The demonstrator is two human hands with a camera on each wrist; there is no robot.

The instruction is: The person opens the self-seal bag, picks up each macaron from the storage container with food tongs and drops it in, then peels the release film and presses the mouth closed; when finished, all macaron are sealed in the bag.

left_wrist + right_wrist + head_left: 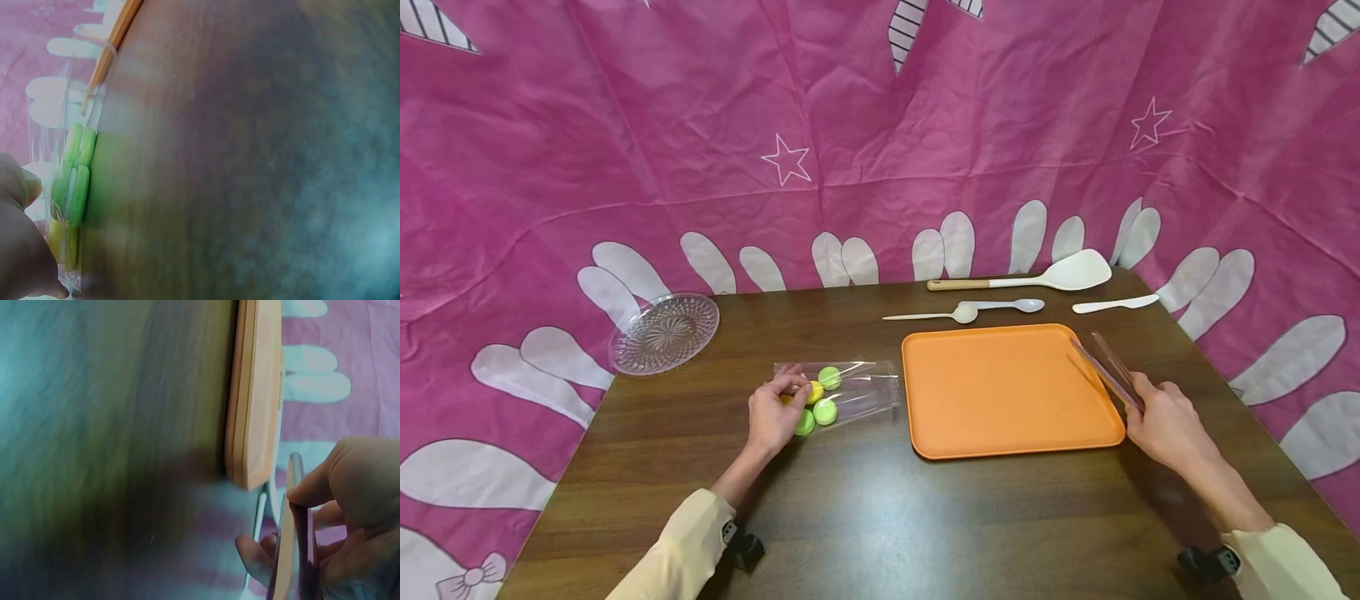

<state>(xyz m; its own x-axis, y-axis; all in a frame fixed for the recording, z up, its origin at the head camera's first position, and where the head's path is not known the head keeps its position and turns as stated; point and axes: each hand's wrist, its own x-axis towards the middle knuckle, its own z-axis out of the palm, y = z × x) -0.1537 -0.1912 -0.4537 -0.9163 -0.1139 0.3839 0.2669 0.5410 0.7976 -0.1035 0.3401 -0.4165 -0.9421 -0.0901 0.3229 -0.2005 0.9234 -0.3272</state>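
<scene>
At the left end of a clear plastic bag my left hand pinches the film between thumb and fingers. Several green and yellow macarons lie in the bag, among them a green macaron and a yellow macaron; the hand partly hides others. In the left wrist view, green macarons stand out beside the thumb. My right hand grips a pair of translucent pinkish tongs, their arms apart, over the right edge of an orange tray. The right wrist view shows the tongs between thumb and fingers.
A clear patterned plate sits at the table's far left. Behind the tray lie a white spatula with a wooden handle, a cream spoon, a pale spoon and a white knife. A pink cloth hangs behind the table.
</scene>
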